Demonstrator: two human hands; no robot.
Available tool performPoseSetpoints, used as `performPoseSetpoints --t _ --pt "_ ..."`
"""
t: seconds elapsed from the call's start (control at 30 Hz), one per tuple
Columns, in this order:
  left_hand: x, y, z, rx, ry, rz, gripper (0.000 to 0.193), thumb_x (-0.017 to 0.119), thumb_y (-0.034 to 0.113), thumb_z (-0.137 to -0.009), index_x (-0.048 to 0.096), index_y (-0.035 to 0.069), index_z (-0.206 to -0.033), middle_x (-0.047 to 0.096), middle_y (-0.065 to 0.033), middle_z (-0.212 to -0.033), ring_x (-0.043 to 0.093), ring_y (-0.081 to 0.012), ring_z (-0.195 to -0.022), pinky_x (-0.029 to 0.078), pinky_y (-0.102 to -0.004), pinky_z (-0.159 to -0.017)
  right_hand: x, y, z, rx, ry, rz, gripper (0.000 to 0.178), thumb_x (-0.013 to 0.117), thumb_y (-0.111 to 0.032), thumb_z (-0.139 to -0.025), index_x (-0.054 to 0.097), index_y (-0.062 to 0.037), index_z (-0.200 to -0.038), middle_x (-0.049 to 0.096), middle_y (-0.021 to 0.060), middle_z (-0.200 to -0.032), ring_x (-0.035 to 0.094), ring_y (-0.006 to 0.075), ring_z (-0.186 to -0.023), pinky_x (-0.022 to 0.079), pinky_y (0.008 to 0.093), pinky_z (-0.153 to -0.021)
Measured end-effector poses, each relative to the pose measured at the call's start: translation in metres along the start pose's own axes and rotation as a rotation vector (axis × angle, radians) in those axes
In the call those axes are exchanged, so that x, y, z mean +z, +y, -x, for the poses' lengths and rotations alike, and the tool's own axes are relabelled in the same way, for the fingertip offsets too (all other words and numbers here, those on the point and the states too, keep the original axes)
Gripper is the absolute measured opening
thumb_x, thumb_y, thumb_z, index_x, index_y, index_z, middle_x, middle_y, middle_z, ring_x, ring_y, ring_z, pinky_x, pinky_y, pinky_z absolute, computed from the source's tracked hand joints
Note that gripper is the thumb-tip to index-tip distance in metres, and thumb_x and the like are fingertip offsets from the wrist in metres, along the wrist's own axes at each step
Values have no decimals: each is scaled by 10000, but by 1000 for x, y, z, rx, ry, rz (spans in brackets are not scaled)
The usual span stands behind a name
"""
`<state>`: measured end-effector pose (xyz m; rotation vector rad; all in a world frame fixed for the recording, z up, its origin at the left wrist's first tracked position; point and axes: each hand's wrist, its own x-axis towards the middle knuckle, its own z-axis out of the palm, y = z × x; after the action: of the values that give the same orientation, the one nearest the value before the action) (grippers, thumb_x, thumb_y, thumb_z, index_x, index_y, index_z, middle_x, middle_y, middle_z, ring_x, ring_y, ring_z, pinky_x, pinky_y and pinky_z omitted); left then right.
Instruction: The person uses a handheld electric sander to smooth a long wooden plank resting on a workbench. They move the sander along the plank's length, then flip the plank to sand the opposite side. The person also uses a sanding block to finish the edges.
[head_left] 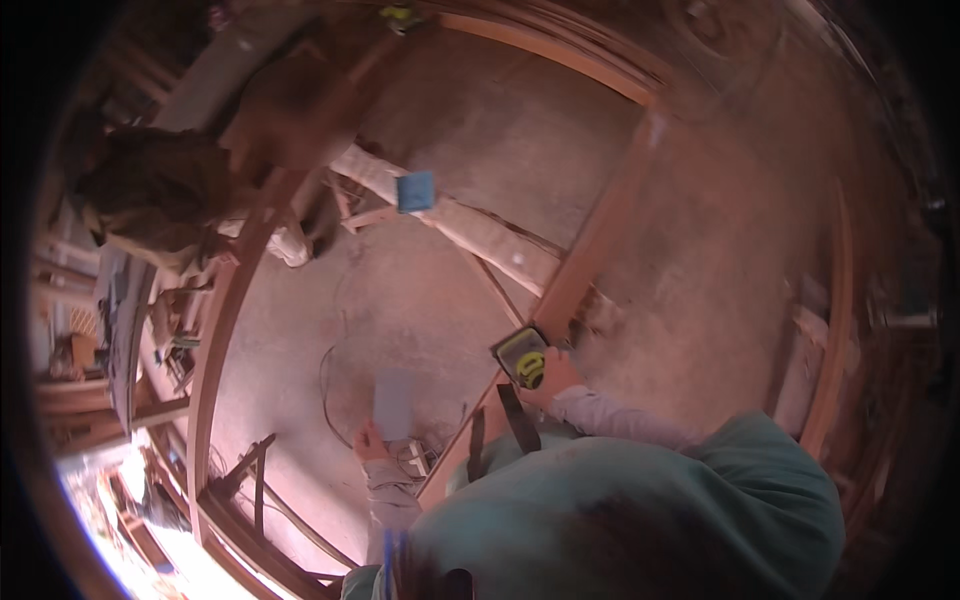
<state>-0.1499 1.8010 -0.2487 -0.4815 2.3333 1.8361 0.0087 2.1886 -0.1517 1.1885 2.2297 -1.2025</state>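
Clasped a yellow-and-black tape measure (523, 358) in the right hand (556, 376), fingers closed round its case, right against the near part of a long wooden frame rail (600, 235) that ran from the near middle toward the far right. Could not make out any blade drawn from the case; too blurred to tell. Pinched a pale grey sheet (393, 403) by its near edge in the left hand (370, 440), low over the concrete floor (420, 300) to the left of the rail. Could not tell paper from card.

Judged the measuring as early: case set at the rail, nothing visibly stretched along the wood, nothing visibly written on the sheet. Left to do, by that reading: most of the rail's length toward the far end.

Noted a thin cable (328, 385) looped on the floor just beside the sheet, a blue square object (415, 190) farther off on a pale beam (470, 228), and another person (165, 195) crouched at the far left by the curved frame edge (222, 330).
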Motion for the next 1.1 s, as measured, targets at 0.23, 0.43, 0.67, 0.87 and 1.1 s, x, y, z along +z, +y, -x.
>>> performPoseSetpoints --t 0.23,0.43,0.67,0.87,1.1 --pt "17 11 5 -61 -106 -175 305 710 361 -921 666 58 -917 607 14 -712 503 -53 -617 408 -216 -527 11 29 33 109 -18 -115 818 832 -391 -649 373 -5 -1205 533 281 -1168 568 446 -1080 486 469 -930" --pt "15 17 23 -109 -142 -78 327 726 391 -903 646 73 -902 595 23 -707 484 -40 -590 377 -202 -497 23 56 45 79 29 -293 829 883 -393 -642 414 35 -1175 601 238 -1099 621 349 -1022 506 415 -880" --pt "18 36 37 -100 -75 -118 332 721 397 -905 631 78 -891 580 22 -692 483 -53 -566 380 -208 -485 29 76 21 385 -195 -501 891 930 -327 -591 420 42 -1222 619 197 -1102 644 287 -971 533 379 -836" --pt "24 57 41 -149 -134 -45 320 709 386 -916 600 89 -966 630 7 -833 557 -75 -679 450 -221 -564 59 119 13 216 -95 -614 758 928 -201 -597 479 42 -1156 617 155 -1051 629 232 -933 535 361 -812" --pt "53 94 42 -184 -192 108 274 690 359 -933 602 119 -1032 648 17 -959 600 -116 -849 512 -276 -721 42 105 -30 190 -106 -674 865 928 -303 -576 431 30 -1200 625 170 -1046 652 243 -880 568 376 -691"
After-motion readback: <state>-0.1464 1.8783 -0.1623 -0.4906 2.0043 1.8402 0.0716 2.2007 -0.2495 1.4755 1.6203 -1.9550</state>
